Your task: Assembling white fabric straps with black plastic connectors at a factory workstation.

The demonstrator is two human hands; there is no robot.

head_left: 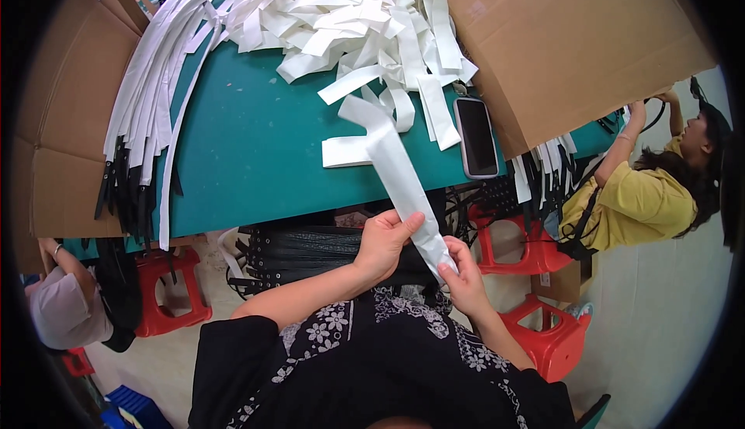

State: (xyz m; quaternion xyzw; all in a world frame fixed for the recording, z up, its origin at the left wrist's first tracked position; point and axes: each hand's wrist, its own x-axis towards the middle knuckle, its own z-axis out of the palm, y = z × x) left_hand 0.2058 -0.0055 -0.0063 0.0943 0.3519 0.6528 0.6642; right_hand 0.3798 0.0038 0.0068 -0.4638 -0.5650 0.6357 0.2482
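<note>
Over the near edge of the green table [256, 149] I hold a flat white strip [400, 169], paper or thin fabric. Its far end bends over to the left above the table. My left hand [384, 244] pinches it along its lower part, thumb on top. Closer to me, my right hand [464, 280] grips its lower end between thumb and fingers. A short white strip [347, 152] lies just beyond, partly behind the held one. Farther back is a large heap of loose white strips [334, 17]. Below the table edge are stacked black belts [310, 254] with metal eyelets.
Long white-covered straps with black ends [140, 134] hang over the table edge at left. A phone [476, 138] lies beside a big cardboard box [574, 48]; another cardboard box [74, 111] stands left. Co-workers sit at left [70, 309] and right [640, 196]. Red stools [549, 340] stand nearby.
</note>
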